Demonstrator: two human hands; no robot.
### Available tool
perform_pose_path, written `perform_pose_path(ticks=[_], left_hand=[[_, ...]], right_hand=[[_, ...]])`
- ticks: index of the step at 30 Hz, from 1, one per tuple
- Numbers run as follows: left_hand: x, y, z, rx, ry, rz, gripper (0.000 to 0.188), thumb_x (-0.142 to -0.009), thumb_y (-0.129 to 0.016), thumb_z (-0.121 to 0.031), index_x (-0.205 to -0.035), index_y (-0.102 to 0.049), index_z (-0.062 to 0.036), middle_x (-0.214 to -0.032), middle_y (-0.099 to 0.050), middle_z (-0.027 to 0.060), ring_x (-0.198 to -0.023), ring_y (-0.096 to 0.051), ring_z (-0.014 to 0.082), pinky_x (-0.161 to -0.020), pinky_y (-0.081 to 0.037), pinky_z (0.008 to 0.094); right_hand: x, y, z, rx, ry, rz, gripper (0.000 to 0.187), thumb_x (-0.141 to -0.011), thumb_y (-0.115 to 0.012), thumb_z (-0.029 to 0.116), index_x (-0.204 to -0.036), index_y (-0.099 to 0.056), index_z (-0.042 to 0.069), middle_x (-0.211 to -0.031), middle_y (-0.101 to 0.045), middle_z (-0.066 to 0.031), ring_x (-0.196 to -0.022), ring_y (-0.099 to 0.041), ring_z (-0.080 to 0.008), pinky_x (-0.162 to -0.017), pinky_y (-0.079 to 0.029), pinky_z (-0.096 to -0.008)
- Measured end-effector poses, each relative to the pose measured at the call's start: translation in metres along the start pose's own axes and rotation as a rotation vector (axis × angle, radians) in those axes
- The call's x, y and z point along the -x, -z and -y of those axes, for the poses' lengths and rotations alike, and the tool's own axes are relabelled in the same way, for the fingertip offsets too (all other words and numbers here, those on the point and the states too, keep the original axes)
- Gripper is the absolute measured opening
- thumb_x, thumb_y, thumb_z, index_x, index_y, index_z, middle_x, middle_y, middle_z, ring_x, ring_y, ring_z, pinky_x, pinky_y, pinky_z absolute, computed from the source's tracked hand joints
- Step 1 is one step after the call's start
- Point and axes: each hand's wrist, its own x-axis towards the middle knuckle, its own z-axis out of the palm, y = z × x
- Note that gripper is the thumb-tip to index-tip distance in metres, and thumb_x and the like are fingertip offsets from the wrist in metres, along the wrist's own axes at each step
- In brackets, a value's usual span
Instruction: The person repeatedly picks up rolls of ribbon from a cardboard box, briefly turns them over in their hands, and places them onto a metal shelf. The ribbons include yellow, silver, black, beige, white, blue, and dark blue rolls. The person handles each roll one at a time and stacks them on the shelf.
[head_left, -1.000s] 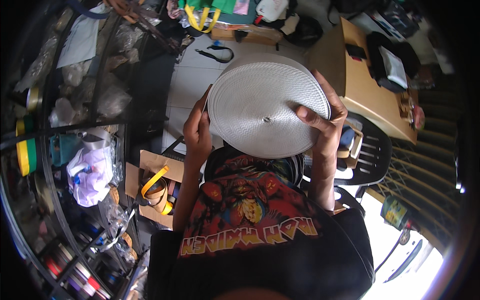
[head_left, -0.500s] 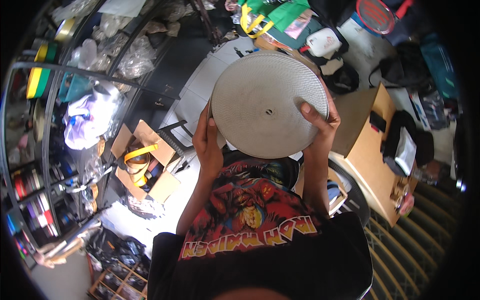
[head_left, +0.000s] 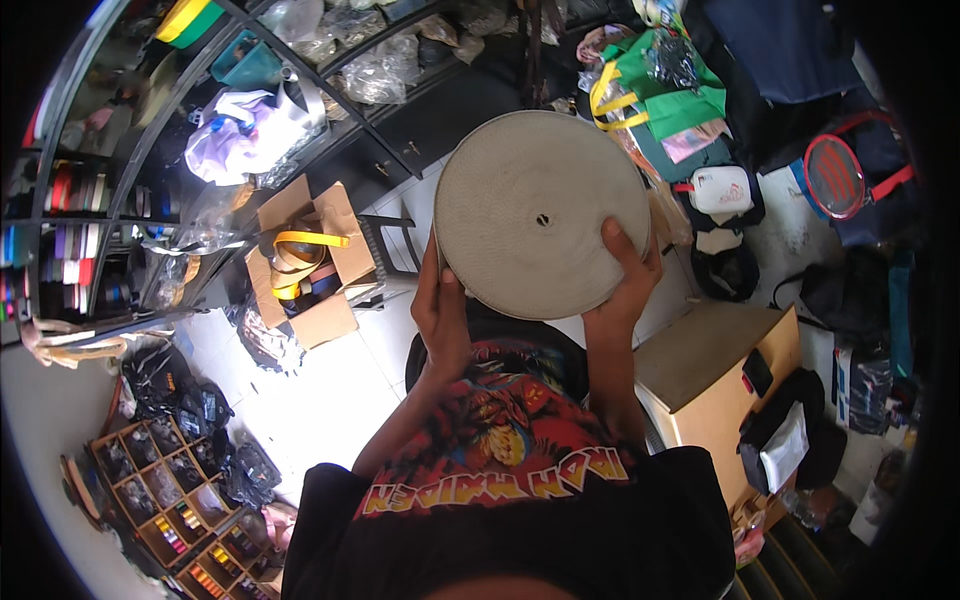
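Up in front of my chest I hold a large, flat, grey-beige roll of webbing (head_left: 530, 200), wound in tight rings around a small dark centre hole. My left hand (head_left: 440, 310) grips its lower left edge, thumb at the rim and the other fingers mostly hidden. On the right side, my right hand (head_left: 628, 275) wraps the edge with its thumb pressed on the flat face; its fingers go behind the roll. The broad face is tilted toward me.
An open cardboard box (head_left: 335, 225) with yellow strap stands to the left, beside dark shelves (head_left: 130, 190). A wooden cabinet (head_left: 700, 360) is close on the right. Bags, including a green one (head_left: 685, 100), lie at the far right. A compartmented wooden rack (head_left: 140, 470) sits lower left.
My view has turned, so the shelves, box and bags appear shifted and more of the compartmented rack shows. Both hands still hold the roll, with its face turned slightly.
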Motion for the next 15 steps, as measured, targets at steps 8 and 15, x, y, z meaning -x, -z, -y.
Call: perform_pose_path(ticks=[8, 15], left_hand=[[-0.014, -0.014, -0.02, 0.104, -0.21, -0.182, 0.069, -0.093, -0.058, -0.036, -0.145, -0.026, -0.0022, -0.137, -0.04, 0.0157, -0.129, -0.04, 0.0252, -0.107, -0.035, 0.0403], [-0.036, 0.028, -0.043, 0.12, -0.119, -0.218, 0.075, -0.092, -0.063, -0.031, -0.149, -0.023, -0.0035, -0.146, -0.031, 0.0166, -0.136, -0.031, 0.0286, -0.112, -0.028, 0.0428]], right_hand=[[0.026, -0.049, -0.027, -0.032, -0.011, -0.019, 0.056, -0.084, -0.069, 0.018, -0.133, -0.048, 0.0, -0.123, -0.055, -0.0154, -0.111, -0.058, -0.0273, -0.09, -0.054, -0.0402], [0.057, -0.088, -0.075, 0.086, 0.057, -0.024, 0.058, -0.086, -0.069, 0.026, -0.135, -0.044, 0.005, -0.126, -0.052, -0.0149, -0.112, -0.057, -0.0296, -0.088, -0.054, -0.0432]])
